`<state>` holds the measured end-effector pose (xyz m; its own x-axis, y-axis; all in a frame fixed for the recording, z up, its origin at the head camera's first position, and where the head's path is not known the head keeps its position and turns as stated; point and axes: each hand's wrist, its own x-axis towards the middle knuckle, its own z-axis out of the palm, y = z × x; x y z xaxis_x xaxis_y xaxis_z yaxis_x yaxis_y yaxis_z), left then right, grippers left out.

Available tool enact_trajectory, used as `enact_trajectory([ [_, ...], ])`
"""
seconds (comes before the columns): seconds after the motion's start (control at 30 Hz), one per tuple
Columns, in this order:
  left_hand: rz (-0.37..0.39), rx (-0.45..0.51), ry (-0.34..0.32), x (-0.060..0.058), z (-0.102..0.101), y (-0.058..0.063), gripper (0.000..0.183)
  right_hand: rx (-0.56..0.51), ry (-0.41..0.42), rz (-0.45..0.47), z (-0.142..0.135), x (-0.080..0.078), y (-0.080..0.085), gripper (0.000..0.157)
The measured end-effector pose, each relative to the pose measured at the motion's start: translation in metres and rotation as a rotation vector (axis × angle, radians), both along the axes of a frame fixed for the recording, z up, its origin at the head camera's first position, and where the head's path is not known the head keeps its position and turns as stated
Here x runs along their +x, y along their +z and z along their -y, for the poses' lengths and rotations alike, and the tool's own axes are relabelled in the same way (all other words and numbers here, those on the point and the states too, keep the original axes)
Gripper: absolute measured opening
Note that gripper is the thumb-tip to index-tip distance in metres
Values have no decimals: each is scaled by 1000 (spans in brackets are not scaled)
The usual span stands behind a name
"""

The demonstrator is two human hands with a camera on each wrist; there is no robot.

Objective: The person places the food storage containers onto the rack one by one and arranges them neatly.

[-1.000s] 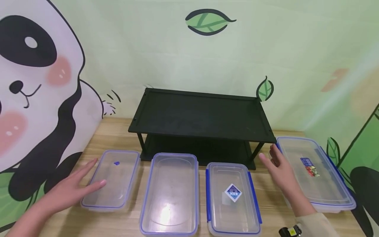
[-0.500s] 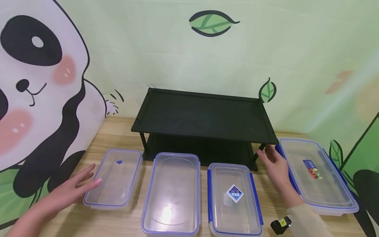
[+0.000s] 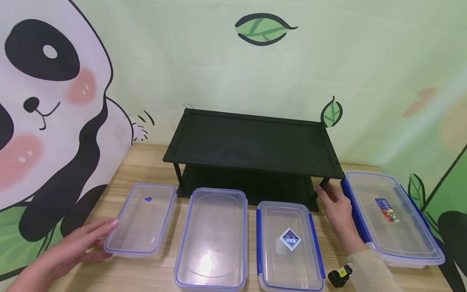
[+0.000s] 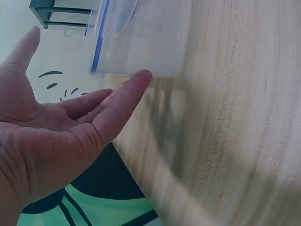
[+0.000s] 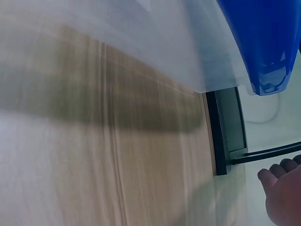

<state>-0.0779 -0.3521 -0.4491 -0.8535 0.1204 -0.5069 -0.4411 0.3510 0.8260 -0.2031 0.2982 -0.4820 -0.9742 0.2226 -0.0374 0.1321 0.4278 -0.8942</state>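
Observation:
My left hand (image 3: 78, 245) is at the left edge of the leftmost clear lidded food container (image 3: 142, 221), fingers extended. In the left wrist view, one fingertip reaches this container's (image 4: 146, 52) lower corner; contact is unclear. My right hand (image 3: 337, 211) is beside the front right leg of a black two-tier shelf (image 3: 251, 142), left of a large blue-clipped food container (image 3: 397, 221). Its thumb is near the leg and the other fingertips are partly hidden. In the right wrist view, the right hand (image 5: 284, 195) shows bunched fingertips just below the shelf leg (image 5: 268, 153), with a gap between.
A clear food container with a pale blue rim (image 3: 211, 239) and one with blue clips and a diamond label (image 3: 288, 247) lie before the shelf on the wooden table (image 3: 146, 156). A panda-printed backdrop (image 3: 204, 65) stands behind. A small black device (image 3: 339, 276) sits by my right sleeve.
My left hand has moved lower along the left container's edge, its thumb no longer over the lid. The right hand has come closer to the shelf leg. The view has shifted slightly.

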Motion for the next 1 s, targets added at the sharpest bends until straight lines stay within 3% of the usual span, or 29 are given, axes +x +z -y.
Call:
enact_trajectory([
  [0.4, 50, 190, 15, 8, 19, -14, 66, -22, -25, -6, 3, -6, -2, 70],
  [0.67, 80, 317, 7, 11, 24, -20, 44, -44, -29, -17, 1, -6, -3, 69],
  [1.0, 100, 355, 20, 11, 25, -30, 34, -56, -38, 8, -1, -9, -4, 71],
])
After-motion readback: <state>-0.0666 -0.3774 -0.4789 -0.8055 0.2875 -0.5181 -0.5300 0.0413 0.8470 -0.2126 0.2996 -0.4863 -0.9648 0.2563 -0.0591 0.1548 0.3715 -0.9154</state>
